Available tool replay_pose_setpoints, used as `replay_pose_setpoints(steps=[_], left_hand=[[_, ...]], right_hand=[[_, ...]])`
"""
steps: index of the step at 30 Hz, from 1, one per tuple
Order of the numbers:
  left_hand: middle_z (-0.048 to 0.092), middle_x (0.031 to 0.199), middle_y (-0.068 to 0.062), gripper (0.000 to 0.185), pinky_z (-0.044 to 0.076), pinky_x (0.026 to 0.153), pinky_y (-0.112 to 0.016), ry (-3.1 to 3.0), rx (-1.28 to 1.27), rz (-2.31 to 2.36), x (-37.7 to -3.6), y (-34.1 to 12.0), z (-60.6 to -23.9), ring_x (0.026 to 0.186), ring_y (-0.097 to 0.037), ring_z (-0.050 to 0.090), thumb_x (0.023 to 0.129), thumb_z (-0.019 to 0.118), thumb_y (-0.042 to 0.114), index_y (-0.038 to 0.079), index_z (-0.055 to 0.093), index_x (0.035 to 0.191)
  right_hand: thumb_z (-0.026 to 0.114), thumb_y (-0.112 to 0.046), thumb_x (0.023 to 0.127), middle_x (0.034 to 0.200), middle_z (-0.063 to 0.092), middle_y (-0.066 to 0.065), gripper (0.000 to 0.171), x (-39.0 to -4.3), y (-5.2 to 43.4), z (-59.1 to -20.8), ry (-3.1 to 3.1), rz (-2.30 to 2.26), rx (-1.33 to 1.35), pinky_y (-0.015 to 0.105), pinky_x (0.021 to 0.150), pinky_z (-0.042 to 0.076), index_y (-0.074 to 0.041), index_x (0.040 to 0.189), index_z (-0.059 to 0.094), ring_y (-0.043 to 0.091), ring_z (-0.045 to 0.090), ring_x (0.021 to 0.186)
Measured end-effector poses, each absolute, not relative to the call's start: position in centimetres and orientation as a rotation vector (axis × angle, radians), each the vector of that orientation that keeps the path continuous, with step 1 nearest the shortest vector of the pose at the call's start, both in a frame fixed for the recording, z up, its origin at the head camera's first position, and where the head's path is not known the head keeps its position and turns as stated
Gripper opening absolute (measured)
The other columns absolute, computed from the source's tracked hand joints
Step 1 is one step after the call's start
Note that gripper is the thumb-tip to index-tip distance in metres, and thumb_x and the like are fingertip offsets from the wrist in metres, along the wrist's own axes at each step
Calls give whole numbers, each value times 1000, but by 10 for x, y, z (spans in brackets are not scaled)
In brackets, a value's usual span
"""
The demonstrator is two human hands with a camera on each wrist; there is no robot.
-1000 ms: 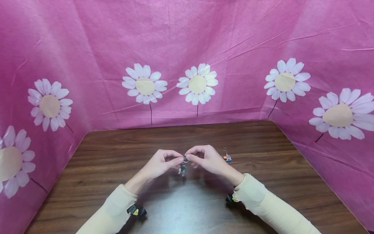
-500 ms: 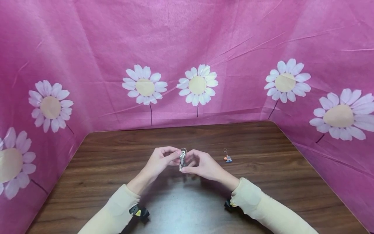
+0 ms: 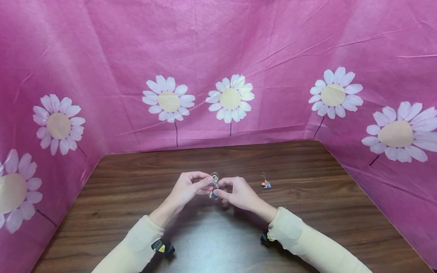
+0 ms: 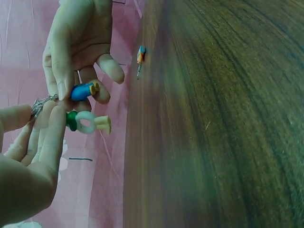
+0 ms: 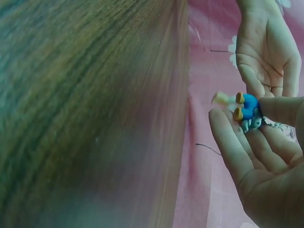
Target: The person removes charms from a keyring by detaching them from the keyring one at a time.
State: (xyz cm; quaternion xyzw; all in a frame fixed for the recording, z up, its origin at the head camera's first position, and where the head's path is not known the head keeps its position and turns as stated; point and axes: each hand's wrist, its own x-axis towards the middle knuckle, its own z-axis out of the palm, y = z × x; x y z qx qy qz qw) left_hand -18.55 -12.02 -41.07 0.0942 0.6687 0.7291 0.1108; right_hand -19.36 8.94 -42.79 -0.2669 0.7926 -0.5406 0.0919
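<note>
My left hand pinches a metal key ring with chains above the middle of the table. Two small figure charms dangle from it in the left wrist view: a blue one with yellow feet, and a green and white one with a pale yellow end. My right hand holds the blue figure between thumb and fingers, as the right wrist view shows. Both hands are close together, fingertips nearly meeting. How the chains join the ring is too small to tell.
Another keychain, with an orange and blue charm, lies on the brown wooden table to the right of my right hand. A pink cloth with white daisies stands behind the table and along both sides.
The ring has turned upright above the charms. My right hand let go of the ring, shifted down, and now holds the blue figure. The left hand keeps its pinch; the table keychain stays put.
</note>
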Motion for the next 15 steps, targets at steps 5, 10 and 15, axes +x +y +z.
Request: replay_pose_setpoints(steps=[5, 10, 15], left_hand=[[75, 96, -17, 30, 61, 80, -39, 1967, 308, 2122, -186, -122, -411, 79, -17, 73, 96, 70, 10, -15, 66, 114], [74, 92, -14, 28, 63, 73, -36, 2000, 323, 2080, -186, -125, -410, 74, -17, 71, 97, 69, 10, -13, 66, 113], [72, 89, -10, 25, 62, 68, -32, 2028, 313, 2053, -186, -126, -409, 71, -17, 68, 98, 68, 13, -9, 67, 109]], right_hand=[[70, -15, 98, 92, 74, 10, 13, -196, 94, -427, 2276, -1614, -831, 45, 63, 62, -2, 101, 73, 40, 72, 72], [66, -18, 101, 88, 72, 6, 17, -199, 99, -425, 2266, -1548, -913, 41, 65, 63, -2, 100, 71, 40, 72, 74], [66, -26, 101, 78, 68, 8, 25, -200, 102, -424, 2362, -1471, -959, 31, 58, 60, -3, 96, 71, 30, 71, 67]])
